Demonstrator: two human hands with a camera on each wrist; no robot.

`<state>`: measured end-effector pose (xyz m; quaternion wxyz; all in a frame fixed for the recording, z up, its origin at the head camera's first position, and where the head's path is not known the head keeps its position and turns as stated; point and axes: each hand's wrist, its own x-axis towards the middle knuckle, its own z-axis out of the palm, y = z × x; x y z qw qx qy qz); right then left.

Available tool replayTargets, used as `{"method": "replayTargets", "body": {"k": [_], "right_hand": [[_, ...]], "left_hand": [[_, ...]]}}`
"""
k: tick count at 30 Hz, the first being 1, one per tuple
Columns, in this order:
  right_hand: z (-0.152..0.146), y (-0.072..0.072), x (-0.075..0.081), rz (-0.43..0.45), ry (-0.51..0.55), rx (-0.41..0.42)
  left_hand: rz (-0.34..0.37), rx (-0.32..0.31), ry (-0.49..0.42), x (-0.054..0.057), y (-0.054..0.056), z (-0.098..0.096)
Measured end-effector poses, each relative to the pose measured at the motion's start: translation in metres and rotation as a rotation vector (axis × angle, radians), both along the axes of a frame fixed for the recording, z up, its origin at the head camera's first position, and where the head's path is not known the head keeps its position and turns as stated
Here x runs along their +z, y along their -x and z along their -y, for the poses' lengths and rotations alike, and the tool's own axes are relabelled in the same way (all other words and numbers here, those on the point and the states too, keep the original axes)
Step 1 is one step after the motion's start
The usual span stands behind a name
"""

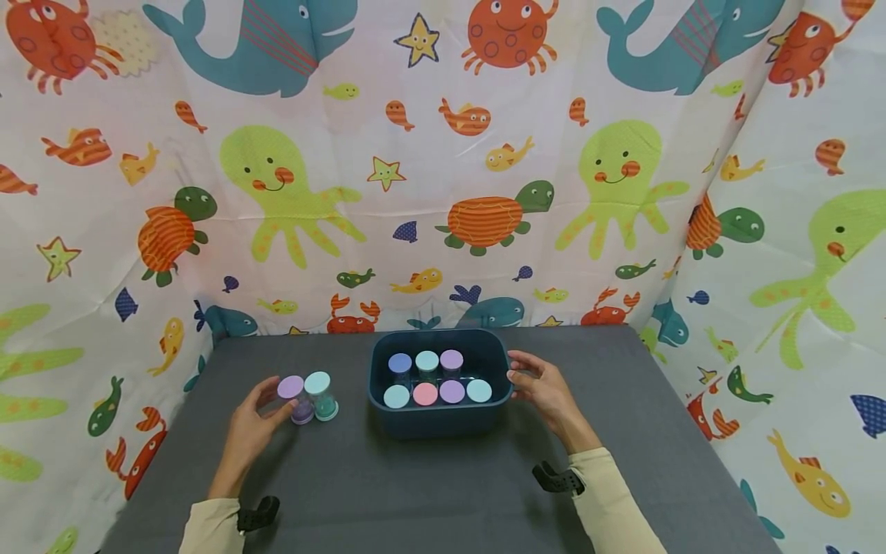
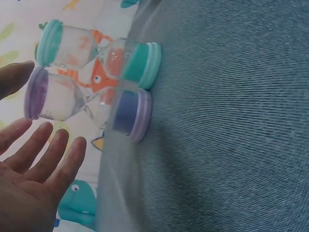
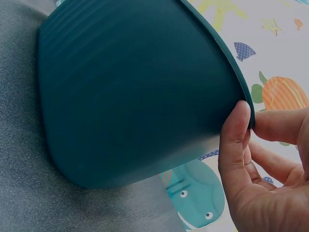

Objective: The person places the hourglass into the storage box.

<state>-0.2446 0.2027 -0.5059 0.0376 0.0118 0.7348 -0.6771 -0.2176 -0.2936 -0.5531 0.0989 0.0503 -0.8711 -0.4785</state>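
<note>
Two hourglasses stand upright side by side on the left of the table, a purple-capped hourglass (image 1: 291, 387) and a teal-capped hourglass (image 1: 318, 382). Around the purple cap, my left hand (image 1: 252, 431) has its thumb and fingers spread, and the fingers look fairly straight in the left wrist view; whether they touch the cap I cannot tell. A dark blue bin (image 1: 436, 423) sits at the middle, holding several hourglasses with blue, teal, purple and pink caps, among them a pink-capped hourglass (image 1: 425, 394). At the bin's right end, my right hand (image 1: 547, 388) pinches the rim between thumb and finger.
Grey cloth covers the table (image 1: 415, 492). Behind and along both sides hangs a white curtain (image 1: 415, 254) printed with sea animals, close to the table's back edge. Each wrist wears a black strap (image 1: 557, 478).
</note>
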Motion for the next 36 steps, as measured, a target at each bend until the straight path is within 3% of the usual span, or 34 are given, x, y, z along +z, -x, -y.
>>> {"method": "replayTargets", "body": {"k": [12, 19, 27, 36], "right_hand": [[-0.001, -0.001, 0.001, -0.003, 0.001, 0.005], [-0.001, -0.002, 0.004, -0.001, 0.004, 0.008], [0.000, -0.001, 0.004, -0.003, 0.000, 0.013], [-0.001, -0.001, 0.003, 0.001, 0.007, 0.014]], "left_hand": [[-0.057, -0.006, -0.020, -0.007, 0.005, -0.001], [-0.045, 0.010, 0.000, -0.009, 0.008, -0.001], [-0.037, 0.031, -0.011, -0.011, 0.005, -0.001], [-0.062, 0.097, -0.019, -0.005, -0.004, -0.002]]}}
